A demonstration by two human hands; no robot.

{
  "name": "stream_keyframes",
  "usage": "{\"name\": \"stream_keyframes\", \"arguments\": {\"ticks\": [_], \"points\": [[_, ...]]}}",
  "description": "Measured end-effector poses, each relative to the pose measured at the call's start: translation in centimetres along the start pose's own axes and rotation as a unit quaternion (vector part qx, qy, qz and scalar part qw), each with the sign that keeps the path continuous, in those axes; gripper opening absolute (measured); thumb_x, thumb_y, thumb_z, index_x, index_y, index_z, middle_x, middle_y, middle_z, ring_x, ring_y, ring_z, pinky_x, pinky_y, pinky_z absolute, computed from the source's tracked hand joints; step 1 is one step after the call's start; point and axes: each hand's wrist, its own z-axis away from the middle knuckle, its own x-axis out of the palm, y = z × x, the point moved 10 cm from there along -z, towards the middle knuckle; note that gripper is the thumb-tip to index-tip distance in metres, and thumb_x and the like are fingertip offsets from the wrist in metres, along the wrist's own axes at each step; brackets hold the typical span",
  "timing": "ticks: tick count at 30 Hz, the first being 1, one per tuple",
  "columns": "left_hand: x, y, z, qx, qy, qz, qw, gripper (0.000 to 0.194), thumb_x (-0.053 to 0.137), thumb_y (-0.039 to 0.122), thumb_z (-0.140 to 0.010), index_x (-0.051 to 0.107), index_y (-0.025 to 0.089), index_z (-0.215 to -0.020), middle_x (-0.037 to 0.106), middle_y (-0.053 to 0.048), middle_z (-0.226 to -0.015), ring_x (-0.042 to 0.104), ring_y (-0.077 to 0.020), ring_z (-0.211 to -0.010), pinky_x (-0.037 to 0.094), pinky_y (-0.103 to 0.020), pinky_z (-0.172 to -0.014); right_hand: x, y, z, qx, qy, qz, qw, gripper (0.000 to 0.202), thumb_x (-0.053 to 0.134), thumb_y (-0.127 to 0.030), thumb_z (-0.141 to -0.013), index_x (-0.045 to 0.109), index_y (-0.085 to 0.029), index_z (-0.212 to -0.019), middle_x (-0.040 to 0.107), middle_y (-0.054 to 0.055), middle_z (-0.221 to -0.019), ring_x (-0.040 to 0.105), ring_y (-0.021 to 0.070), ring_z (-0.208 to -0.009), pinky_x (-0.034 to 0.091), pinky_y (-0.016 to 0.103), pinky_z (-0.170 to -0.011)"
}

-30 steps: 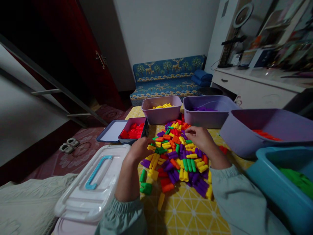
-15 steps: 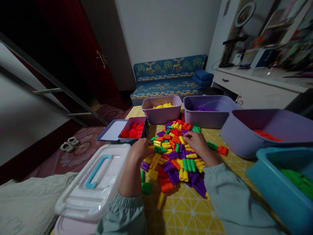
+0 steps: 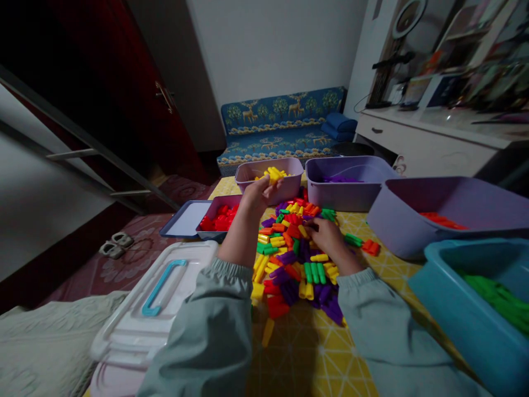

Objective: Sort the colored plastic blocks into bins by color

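My left hand (image 3: 257, 197) is raised at the near rim of the pale purple bin (image 3: 285, 192), its fingers curled around yellow plastic building blocks (image 3: 274, 174). More yellow pieces lie inside that bin, and some overlap with those in the hand. My right hand (image 3: 326, 236) reaches over the pile of mixed blocks (image 3: 285, 273), its fingertips pinched at a yellow block (image 3: 303, 231). Red, orange, green, purple and yellow bullet-shaped pieces make up the pile, several of them joined side by side. My left forearm hides the pile's left edge.
A violet bin (image 3: 347, 196) holds purple pieces; a wide lilac bin (image 3: 392, 226) holds orange-red ones. Green pieces lie in the teal bin (image 3: 446, 314). At left are a box of red blocks (image 3: 221, 219) and a white lid with a blue handle (image 3: 182, 298). Beyond stands a blue sofa (image 3: 285, 132).
My left hand has moved from the pile's left side up and forward to the yellow-block bin, carrying yellow blocks. The right hand stays over the pile, fingers slightly shifted. The view has shifted slightly.
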Motion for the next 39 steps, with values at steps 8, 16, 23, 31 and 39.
{"name": "stream_keyframes", "arguments": {"ticks": [8, 16, 23, 31, 39], "points": [[-1.0, -1.5, 0.6, 0.090, -0.061, -0.151, 0.983, 0.049, 0.069, 0.028, -0.076, 0.061, 0.017, -0.123, 0.062, -0.013, -0.129, 0.058, -0.0268, -0.120, 0.049, -0.039, -0.096, -0.3, -0.6, 0.4, 0.007, 0.004, 0.008, 1.000, 0.020, 0.057, -0.021, -0.084, 0.073, -0.019, -0.096, 0.075, 0.009, -0.097, 0.069, 0.0236, -0.086, 0.048, 0.031, -0.072], [-3.4, -5.4, 7.7, 0.128, -0.115, -0.687, 0.706, 0.049, 0.078, 0.028, -0.065, 0.071, 0.021, -0.112, 0.067, -0.012, -0.117, 0.059, -0.0320, -0.111, 0.046, -0.043, -0.098, -0.1, -1.2, 0.3, -0.019, -0.003, -0.023, 1.000, 0.015, 0.058, -0.020, -0.083, 0.072, -0.018, -0.087, 0.075, 0.006, -0.093, 0.067, 0.0167, -0.080, 0.047, 0.025, -0.071], [-3.2, -6.7, 8.6, 0.157, -0.117, -0.733, 0.652, 0.049, 0.070, 0.018, -0.071, 0.067, 0.021, -0.119, 0.065, -0.011, -0.118, 0.058, -0.0302, -0.111, 0.046, -0.039, -0.096, 0.5, -1.9, 0.3, -0.040, -0.018, -0.034, 0.998, 0.017, 0.059, -0.017, -0.081, 0.072, -0.016, -0.092, 0.074, 0.007, -0.096, 0.067, 0.0174, -0.078, 0.049, 0.027, -0.072], [-4.4, -6.6, 7.9, 0.196, -0.052, -0.605, 0.770, 0.036, 0.060, 0.030, -0.086, 0.063, 0.015, -0.119, 0.069, -0.014, -0.110, 0.064, -0.0264, -0.101, 0.048, -0.036, -0.087, 1.9, -3.2, 0.5, -0.061, -0.057, -0.137, 0.987, 0.026, 0.064, -0.013, -0.076, 0.069, -0.016, -0.100, 0.073, 0.008, -0.097, 0.067, 0.0174, -0.079, 0.052, 0.029, -0.075], [-2.9, -6.2, 8.2, 0.235, -0.083, -0.513, 0.822, 0.019, 0.056, 0.029, -0.089, 0.067, 0.015, -0.092, 0.067, -0.008, -0.089, 0.061, -0.0195, -0.084, 0.048, -0.031, -0.077, 0.6, -7.2, 1.8, -0.161, -0.038, -0.145, 0.976, 0.035, 0.068, -0.016, -0.074, 0.069, -0.017, -0.109, 0.067, 0.010, -0.111, 0.065, 0.0190, -0.086, 0.051, 0.035, -0.082]]}}
